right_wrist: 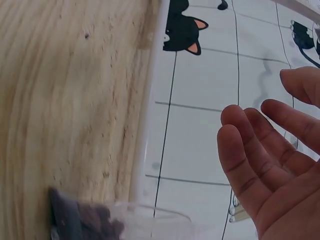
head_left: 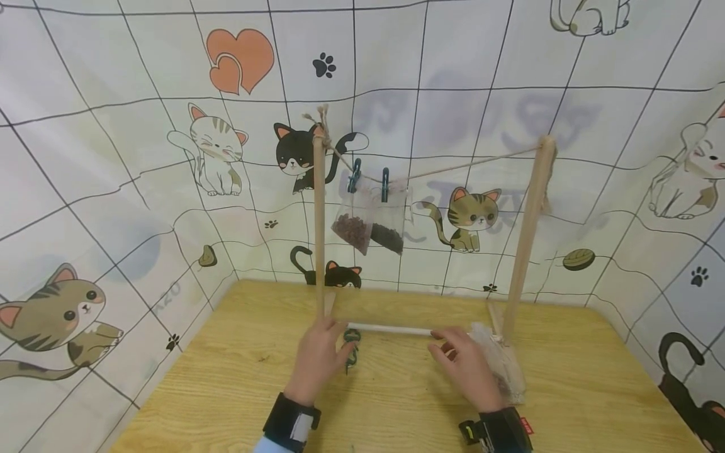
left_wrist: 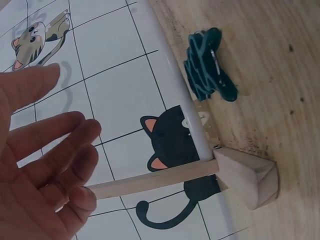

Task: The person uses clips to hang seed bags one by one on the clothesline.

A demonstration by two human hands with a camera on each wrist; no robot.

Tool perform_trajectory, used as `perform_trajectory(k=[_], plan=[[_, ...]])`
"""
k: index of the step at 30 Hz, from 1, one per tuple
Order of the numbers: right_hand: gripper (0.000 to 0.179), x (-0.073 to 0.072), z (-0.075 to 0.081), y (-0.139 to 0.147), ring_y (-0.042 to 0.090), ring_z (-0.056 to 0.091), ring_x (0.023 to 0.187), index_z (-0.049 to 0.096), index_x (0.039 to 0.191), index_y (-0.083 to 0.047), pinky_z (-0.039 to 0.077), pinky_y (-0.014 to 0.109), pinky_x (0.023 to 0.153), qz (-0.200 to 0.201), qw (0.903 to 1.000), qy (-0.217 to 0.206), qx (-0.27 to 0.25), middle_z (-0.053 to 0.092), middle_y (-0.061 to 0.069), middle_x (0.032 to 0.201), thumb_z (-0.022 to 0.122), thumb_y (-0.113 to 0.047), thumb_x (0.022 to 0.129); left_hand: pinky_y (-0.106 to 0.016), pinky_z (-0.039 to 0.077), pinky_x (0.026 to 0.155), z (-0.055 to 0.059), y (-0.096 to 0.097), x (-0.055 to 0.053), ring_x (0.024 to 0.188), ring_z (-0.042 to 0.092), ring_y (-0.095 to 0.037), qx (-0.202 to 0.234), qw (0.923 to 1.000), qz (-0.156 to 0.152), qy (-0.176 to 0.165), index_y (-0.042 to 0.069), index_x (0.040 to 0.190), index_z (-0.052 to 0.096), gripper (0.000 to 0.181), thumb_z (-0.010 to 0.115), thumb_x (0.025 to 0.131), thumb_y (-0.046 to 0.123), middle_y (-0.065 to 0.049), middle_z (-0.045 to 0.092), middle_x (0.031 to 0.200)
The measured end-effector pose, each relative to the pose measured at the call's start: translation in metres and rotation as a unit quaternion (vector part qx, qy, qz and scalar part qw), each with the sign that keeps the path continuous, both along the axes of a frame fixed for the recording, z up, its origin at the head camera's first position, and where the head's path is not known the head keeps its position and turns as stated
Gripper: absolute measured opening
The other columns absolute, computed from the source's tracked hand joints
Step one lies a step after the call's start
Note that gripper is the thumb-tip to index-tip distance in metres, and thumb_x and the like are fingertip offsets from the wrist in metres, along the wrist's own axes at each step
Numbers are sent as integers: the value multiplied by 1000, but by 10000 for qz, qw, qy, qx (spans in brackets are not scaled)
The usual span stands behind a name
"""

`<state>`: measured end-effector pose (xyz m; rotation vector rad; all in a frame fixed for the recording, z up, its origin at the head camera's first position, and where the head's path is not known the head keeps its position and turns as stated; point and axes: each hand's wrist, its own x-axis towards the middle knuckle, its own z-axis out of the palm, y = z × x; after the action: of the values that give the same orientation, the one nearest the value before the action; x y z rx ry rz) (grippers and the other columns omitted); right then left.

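My left hand point(head_left: 318, 352) is beside the foot of the left wooden post point(head_left: 319, 233), fingers loosely bent and thumb apart. In the left wrist view its fingers point(left_wrist: 85, 162) overlap the post; contact cannot be told. Dark green clips point(left_wrist: 207, 65) lie in a cluster near that hand. My right hand point(head_left: 466, 365), relaxed and holding nothing, is by the right end of a white rod point(head_left: 391, 328) and left of some clear bags point(head_left: 504, 368). A clear bag of reddish-brown bits point(head_left: 352, 231) and one of dark bits point(head_left: 387, 238) hang from twine point(head_left: 470, 165) by green clips point(head_left: 385, 184).
The right wooden post point(head_left: 529, 239) leans slightly and carries the twine's other end. The frame stands on a wood-grain table point(head_left: 396, 402). Behind it and at both sides hangs a white cat-print sheet point(head_left: 391, 56).
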<state>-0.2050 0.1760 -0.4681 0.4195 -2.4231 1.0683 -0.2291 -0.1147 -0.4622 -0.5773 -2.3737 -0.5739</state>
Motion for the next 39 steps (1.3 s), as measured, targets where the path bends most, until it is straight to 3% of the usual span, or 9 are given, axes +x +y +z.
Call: perform_trajectory(k=[9, 15, 23, 33, 39], plan=[[22, -6, -7, -33, 7, 62, 77, 75, 113, -12, 54, 25, 64, 492, 9977, -461, -108, 70, 6, 104, 77, -7, 92, -26, 50, 58, -6, 0, -1, 72, 62, -19, -260, 9981, 378, -412, 0, 102, 78, 32, 90, 79, 20, -10, 67, 85], [21, -7, -16, -52, 9, 63, 79, 74, 117, -10, 53, 25, 65, 963, 9940, -520, -61, 71, 13, 109, 74, -13, 96, -30, 53, 56, -14, 6, 1, 70, 63, -22, -419, 9954, 655, -555, 1, 99, 77, 32, 91, 77, 20, -12, 68, 83], [22, -6, -23, -68, 10, 65, 78, 73, 118, -9, 54, 25, 65, 1122, 9912, -703, 40, 71, 10, 114, 72, -17, 98, -36, 51, 61, -22, 13, 4, 72, 58, -24, -893, 9794, 1117, -1425, -3, 87, 75, 41, 93, 73, 31, -12, 64, 81], [23, -7, -24, -76, 7, 62, 78, 72, 119, -7, 53, 26, 65, 1339, 9861, -986, 66, 67, 12, 123, 71, -18, 99, -39, 52, 60, -30, 18, 7, 69, 58, -25, -1248, 9723, 1456, -1339, 1, 76, 70, 41, 95, 66, 31, -10, 61, 74], [21, -7, -24, -77, 6, 61, 77, 73, 118, -10, 53, 26, 65, 1314, 9865, -971, 71, 68, 11, 122, 71, -18, 99, -38, 51, 56, -32, 17, 8, 65, 55, -24, -1111, 9694, 1427, -1663, 0, 73, 69, 24, 90, 70, 11, -9, 57, 70]])
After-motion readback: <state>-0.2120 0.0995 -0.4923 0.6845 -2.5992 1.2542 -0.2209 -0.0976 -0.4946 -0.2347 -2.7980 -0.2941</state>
